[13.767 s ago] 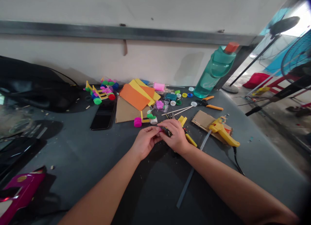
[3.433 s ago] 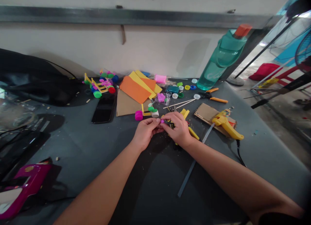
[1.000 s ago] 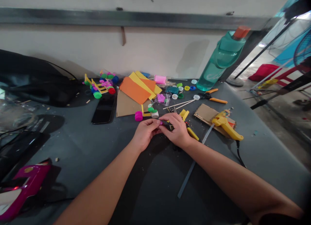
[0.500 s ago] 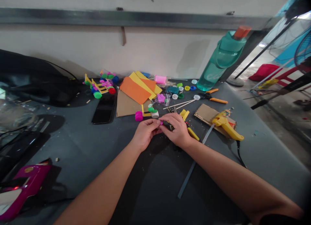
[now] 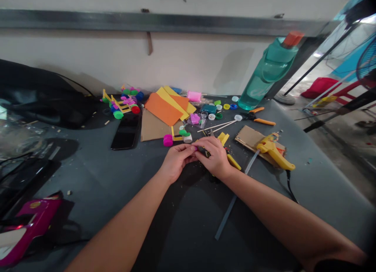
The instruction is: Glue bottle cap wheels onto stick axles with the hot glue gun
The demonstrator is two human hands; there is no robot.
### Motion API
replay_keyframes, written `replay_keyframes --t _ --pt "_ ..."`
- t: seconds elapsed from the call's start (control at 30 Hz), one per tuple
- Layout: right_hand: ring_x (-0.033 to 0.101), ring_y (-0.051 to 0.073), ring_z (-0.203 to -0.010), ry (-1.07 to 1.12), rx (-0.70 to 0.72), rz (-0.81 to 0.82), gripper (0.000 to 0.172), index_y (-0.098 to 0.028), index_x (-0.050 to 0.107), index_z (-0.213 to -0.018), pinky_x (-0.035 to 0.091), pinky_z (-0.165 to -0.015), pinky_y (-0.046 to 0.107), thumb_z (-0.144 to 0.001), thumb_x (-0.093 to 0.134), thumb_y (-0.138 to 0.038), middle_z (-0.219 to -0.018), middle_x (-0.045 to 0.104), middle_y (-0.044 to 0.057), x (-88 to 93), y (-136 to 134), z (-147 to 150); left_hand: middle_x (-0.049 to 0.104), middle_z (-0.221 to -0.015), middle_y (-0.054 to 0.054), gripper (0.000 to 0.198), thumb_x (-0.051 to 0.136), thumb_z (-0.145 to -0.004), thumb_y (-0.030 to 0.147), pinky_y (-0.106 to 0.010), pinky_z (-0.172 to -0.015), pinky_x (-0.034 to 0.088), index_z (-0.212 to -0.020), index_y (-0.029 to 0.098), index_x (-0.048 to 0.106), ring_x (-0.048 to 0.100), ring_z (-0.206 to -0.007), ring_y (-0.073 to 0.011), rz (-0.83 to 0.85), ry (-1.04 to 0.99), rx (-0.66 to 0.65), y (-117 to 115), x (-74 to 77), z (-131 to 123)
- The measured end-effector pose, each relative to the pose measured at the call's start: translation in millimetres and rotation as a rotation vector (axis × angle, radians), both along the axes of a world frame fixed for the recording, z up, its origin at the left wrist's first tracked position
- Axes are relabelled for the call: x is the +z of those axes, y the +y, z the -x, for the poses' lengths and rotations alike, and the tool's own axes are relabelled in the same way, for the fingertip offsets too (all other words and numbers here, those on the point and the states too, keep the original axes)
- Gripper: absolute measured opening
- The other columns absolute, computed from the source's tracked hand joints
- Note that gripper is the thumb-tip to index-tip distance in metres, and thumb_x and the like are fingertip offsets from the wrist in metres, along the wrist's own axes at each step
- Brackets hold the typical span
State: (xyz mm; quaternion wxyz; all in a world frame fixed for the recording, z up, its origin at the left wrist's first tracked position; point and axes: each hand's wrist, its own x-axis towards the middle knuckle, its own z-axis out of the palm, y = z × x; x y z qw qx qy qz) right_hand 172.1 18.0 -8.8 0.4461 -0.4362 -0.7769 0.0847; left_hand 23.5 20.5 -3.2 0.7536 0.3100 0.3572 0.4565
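My grip is narrow: my left hand (image 5: 176,162) and right hand (image 5: 216,156) have closed in, pinching a small magenta piece (image 5: 194,148) against a dark stub (image 5: 202,149). Its long axis runs sideways, magenta end pointing left, just above the grey worktop (image 5: 88,185). Right of my hands, a yellow hot glue gun (image 5: 272,154) rests on a cardboard scrap (image 5: 246,144). Behind the gun lie orange-handled pliers (image 5: 258,118), and farther back stands a teal water bottle (image 5: 264,78).

Teal water bottle (image 5: 266,74), yellow glue gun (image 5: 272,153), phone (image 5: 125,131)
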Motion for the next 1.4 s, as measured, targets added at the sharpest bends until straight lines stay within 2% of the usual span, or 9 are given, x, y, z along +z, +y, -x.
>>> replay_keyframes --t 0.2,0.47,0.67,0.9,1.17,1.4 --pt "0.058 0.021 -0.092 -0.013 0.027 -0.01 0.024 -0.023 0.063 -0.099 0.045 -0.081 0.038 -0.076 0.059 -0.017 -0.092 0.065 0.004 -0.8 -0.4 0.3 0.063 -0.067 -0.001 0.014 0.075 -0.064 0.023 -0.025 -0.068 0.048 -0.07 0.012 0.069 0.058 -0.065 -0.0094 -0.006 0.006 0.019 0.7 -1.6 0.0" --pt "0.059 0.021 -0.089 0.029 -0.006 -0.002 0.013 -0.023 0.063 -0.092 0.045 -0.081 0.039 -0.08 0.058 -0.023 -0.089 0.065 0.004 0.6 -0.7 0.5 0.065 -0.067 -0.003 0.017 0.073 -0.067 0.027 -0.029 -0.072 0.05 -0.072 0.011 0.069 0.06 -0.065 -0.0109 -0.001 -0.004 0.015 0.6 0.6 0.3" --pt "0.058 0.021 -0.089 0.032 -0.018 0.02 0.011 -0.024 0.063 -0.089 0.045 -0.08 0.039 -0.079 0.059 -0.023 -0.088 0.064 0.004 0.8 -1.0 0.6 0.065 -0.068 -0.002 0.016 0.075 -0.065 0.025 -0.028 -0.072 0.05 -0.071 0.012 0.069 0.059 -0.065 -0.0107 0.001 0.013 0.001 1.0 0.7 1.0" --pt "0.058 0.021 -0.092 0.003 0.008 0.013 0.019 -0.023 0.062 -0.096 0.045 -0.081 0.039 -0.077 0.06 -0.02 -0.091 0.065 0.004 -0.2 -0.8 1.0 0.064 -0.068 -0.002 0.015 0.076 -0.064 0.023 -0.025 -0.068 0.05 -0.069 0.012 0.069 0.058 -0.065 -0.0097 -0.006 0.011 0.036 0.7 0.5 -0.2" --pt "0.058 0.021 -0.089 0.028 -0.017 0.018 0.013 -0.023 0.062 -0.089 0.045 -0.08 0.039 -0.076 0.059 -0.02 -0.088 0.064 0.004 -0.7 0.2 0.3 0.065 -0.069 -0.002 0.017 0.075 -0.065 0.026 -0.027 -0.07 0.05 -0.072 0.012 0.069 0.059 -0.066 -0.0108 0.002 0.02 0.0 0.4 1.1 0.1" --pt "0.057 0.022 -0.091 0.004 0.0 0.024 0.02 -0.023 0.061 -0.094 0.044 -0.081 0.039 -0.074 0.06 -0.018 -0.091 0.064 0.004 0.3 -1.3 1.2 0.065 -0.069 -0.002 0.014 0.074 -0.065 0.024 -0.025 -0.069 0.049 -0.07 0.012 0.069 0.059 -0.066 -0.01 -0.028 0.026 0.016 -0.3 -1.5 -0.3"
